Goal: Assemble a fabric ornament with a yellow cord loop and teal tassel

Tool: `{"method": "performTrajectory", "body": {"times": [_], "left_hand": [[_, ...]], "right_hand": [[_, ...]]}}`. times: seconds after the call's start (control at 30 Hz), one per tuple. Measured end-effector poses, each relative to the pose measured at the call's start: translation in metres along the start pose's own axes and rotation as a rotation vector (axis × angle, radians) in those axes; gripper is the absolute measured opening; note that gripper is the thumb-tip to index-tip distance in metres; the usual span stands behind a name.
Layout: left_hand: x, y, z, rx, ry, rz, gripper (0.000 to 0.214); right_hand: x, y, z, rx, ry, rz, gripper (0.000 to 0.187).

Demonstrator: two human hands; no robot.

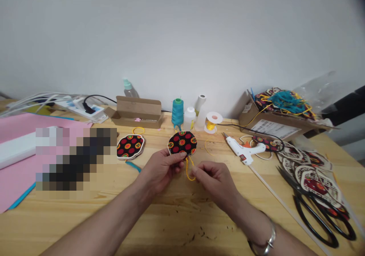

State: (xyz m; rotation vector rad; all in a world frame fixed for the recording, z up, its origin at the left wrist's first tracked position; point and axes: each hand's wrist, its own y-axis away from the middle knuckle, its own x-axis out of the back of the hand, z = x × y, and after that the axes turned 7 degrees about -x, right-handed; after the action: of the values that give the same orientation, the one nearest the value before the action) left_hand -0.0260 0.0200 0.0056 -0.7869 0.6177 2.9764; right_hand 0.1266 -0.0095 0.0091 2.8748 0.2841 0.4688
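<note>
A black fabric-covered piece with red and orange flower motifs [182, 143] is pinched in my left hand [165, 166], thumb on its lower edge. From that edge hangs a loop of yellow braided cord [187, 169]. Fingertips of my right hand [213, 176] are closed on the right side of this cord loop. To the left lies a stack of similar patterned pieces [130, 147] with a yellow loop at its top. A short teal strip [133, 166] rests just below the stack.
Behind stand a teal thread cone [177, 112], a white bottle [189, 118] and a yellow cord spool [214, 118]. At right are a glue gun [243, 149], black scissors [310, 206], patterned cutouts [316, 180] and a cardboard box [273, 127]. Pink material [17, 132] lies left.
</note>
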Motion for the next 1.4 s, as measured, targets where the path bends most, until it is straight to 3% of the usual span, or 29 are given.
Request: {"method": "performTrajectory", "body": {"times": [0.9,1.4], "left_hand": [[-0.0009,0.0004,-0.0043,-0.039,-0.069,-0.045,0.014],[-0.0014,0.0013,-0.0047,-0.014,-0.072,-0.063,0.016]], "right_hand": [[0.0044,0.0005,-0.0040,0.053,0.009,-0.081,0.022],[0.0070,-0.0034,-0.0024,0.062,0.000,-0.050,0.023]]}}
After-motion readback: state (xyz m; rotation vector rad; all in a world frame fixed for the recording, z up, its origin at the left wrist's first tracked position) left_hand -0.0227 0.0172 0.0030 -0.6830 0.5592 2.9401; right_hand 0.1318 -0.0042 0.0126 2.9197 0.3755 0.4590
